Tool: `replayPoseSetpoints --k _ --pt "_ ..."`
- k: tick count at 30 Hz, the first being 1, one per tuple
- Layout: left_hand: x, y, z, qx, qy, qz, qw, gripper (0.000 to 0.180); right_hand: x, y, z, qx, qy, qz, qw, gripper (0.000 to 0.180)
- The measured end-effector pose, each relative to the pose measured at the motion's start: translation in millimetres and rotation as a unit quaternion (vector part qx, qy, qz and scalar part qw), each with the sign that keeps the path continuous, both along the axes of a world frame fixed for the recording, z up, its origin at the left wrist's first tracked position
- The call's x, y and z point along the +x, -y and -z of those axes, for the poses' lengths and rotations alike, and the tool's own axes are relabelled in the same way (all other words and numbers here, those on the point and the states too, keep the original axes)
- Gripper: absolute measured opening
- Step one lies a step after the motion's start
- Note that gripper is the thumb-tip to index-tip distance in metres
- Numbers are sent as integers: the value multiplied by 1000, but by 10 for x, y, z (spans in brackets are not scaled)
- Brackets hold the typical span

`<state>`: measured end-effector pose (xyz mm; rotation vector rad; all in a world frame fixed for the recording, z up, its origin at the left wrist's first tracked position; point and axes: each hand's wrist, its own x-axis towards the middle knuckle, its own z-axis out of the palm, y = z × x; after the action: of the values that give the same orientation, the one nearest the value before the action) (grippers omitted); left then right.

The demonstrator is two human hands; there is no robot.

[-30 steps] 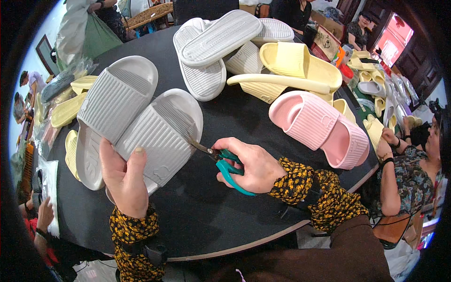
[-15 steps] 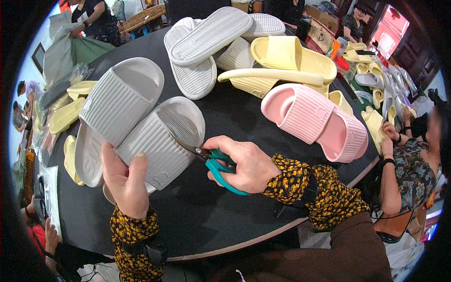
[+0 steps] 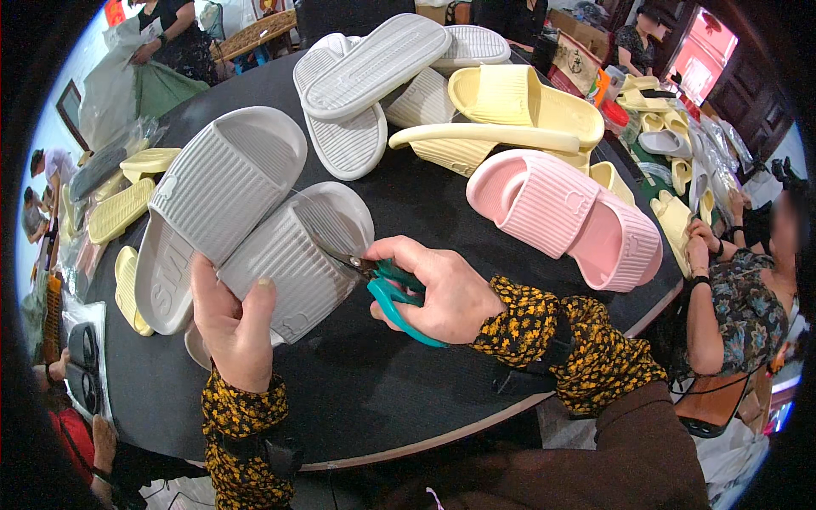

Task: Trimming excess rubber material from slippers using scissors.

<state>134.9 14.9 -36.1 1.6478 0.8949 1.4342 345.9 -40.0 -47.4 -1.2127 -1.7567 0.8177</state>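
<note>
A pair of grey slide slippers lies in front of me, a left one (image 3: pixel 225 183) and a right one (image 3: pixel 289 268), side by side with ribbed straps. My left hand (image 3: pixel 238 340) grips the right grey slipper by its strap, thumb on top and the fingertips partly hidden. In my right hand (image 3: pixel 450 293) is a pair of scissors (image 3: pixel 393 313) with teal handles. Their dark blades point into the foot opening at the strap's edge, tips hard to make out. A thin clear strand (image 3: pixel 308 201) shows between the two slippers.
On the black table (image 3: pixel 408 399) are stacked grey slippers (image 3: pixel 378 64), yellow slippers (image 3: pixel 527 98) and a pink pair (image 3: pixel 565 217). More yellow slippers (image 3: pixel 121 208) lie at the left edge. A co-worker (image 3: pixel 731 314) handles yellow slippers at the right; others work farther back.
The grey pair has shifted slightly to the right with my left hand. My right hand and the scissors have moved slightly left. At the far left, black slippers show more fully.
</note>
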Motion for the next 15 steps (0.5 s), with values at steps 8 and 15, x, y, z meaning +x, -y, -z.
replayPoseSetpoints --k 8,15 --pt "31 38 1 -1 -17 8 1000 61 10 7 22 -11 13 9 1000 41" --pt "18 19 40 -8 -20 38 999 61 22 -12 42 -3 28 8 1000 40"
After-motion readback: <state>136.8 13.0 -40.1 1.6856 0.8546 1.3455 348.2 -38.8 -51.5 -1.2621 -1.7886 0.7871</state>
